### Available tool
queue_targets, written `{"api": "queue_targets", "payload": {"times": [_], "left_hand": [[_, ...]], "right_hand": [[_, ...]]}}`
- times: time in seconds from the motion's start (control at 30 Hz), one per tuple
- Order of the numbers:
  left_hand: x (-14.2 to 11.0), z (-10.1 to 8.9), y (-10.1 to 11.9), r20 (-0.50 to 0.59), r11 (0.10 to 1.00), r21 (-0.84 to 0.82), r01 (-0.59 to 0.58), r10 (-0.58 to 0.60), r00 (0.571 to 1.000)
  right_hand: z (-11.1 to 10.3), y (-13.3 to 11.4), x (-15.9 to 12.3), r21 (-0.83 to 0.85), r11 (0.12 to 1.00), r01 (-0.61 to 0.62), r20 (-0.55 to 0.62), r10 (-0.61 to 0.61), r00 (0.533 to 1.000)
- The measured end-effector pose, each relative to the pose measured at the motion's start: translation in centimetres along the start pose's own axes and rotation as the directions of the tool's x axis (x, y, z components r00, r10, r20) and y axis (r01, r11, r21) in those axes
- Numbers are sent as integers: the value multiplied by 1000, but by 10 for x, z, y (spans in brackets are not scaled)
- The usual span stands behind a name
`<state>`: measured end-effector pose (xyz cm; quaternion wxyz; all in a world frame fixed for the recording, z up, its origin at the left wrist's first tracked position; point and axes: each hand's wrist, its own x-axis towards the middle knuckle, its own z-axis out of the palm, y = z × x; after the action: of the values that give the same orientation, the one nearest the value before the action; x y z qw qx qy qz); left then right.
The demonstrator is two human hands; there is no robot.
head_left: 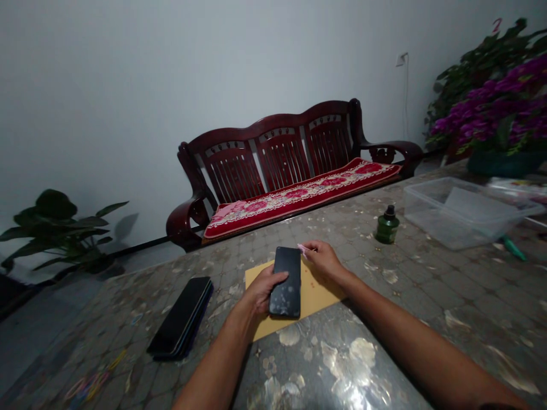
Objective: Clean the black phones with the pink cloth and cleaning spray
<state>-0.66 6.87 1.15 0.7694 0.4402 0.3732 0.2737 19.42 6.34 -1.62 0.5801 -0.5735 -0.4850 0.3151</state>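
My left hand [261,289] is closed around the left side of a black smartphone [286,290], its thumb resting over the front. Pale smudges show on the lower part of the dark screen. Pinched in the fingers of my right hand [323,259] is a small pink cloth [303,249], held at the phone's upper right edge. Beneath both hands lies a yellow sheet [320,293] on the patterned table. To the left a stack of dark phones [182,319] rests on the tabletop.
A dark green bottle [387,225] with a black cap stands at right, beside a clear plastic box [461,228]. Colourful rubber bands [92,384] lie at front left. Beyond the table [342,364] are a wooden bench [277,154], a leafy plant [55,228] and purple flowers [496,108].
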Motion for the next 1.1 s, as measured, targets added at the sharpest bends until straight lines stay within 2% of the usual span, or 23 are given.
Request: {"api": "queue_targets", "payload": {"times": [0.17,0.33,0.43,0.5,0.6,0.77,0.87,0.93,1.0,1.07,1.1], "left_hand": [[10,-2,-11,-90,996,-82,-18,11,996],[10,4,-9,-64,996,-81,-48,43,997],[7,5,-9,-151,998,-58,-40,31,988],[6,4,-10,-186,998,-44,-47,38,982],[2,1,-11,-149,997,-28,-70,65,987],[-6,-3,-15,-187,995,-63,-83,70,980],[-12,-5,-18,-178,991,-52,-125,114,977],[-14,-7,-19,-186,988,11,-155,155,970],[-15,-11,-18,-195,974,143,-176,202,960],[-15,-17,-16,-189,917,346,-197,274,943],[-15,-20,-15,-172,860,468,-203,313,934]], "right_hand": [[9,9,-7,19,999,-46,-17,46,999],[12,9,-11,-13,1000,26,25,-26,999],[10,8,-13,-42,998,40,72,-37,997],[8,7,-14,-80,995,59,94,-52,994],[7,6,-15,-162,983,82,104,-66,992],[10,2,-17,-304,945,119,125,-84,989],[14,-1,-19,-342,925,166,154,-118,981],[18,0,-20,-313,935,168,149,-126,981],[20,1,-19,-283,946,156,132,-123,984],[21,3,-19,-277,950,147,125,-116,985],[21,3,-19,-277,950,146,128,-114,985]]}}
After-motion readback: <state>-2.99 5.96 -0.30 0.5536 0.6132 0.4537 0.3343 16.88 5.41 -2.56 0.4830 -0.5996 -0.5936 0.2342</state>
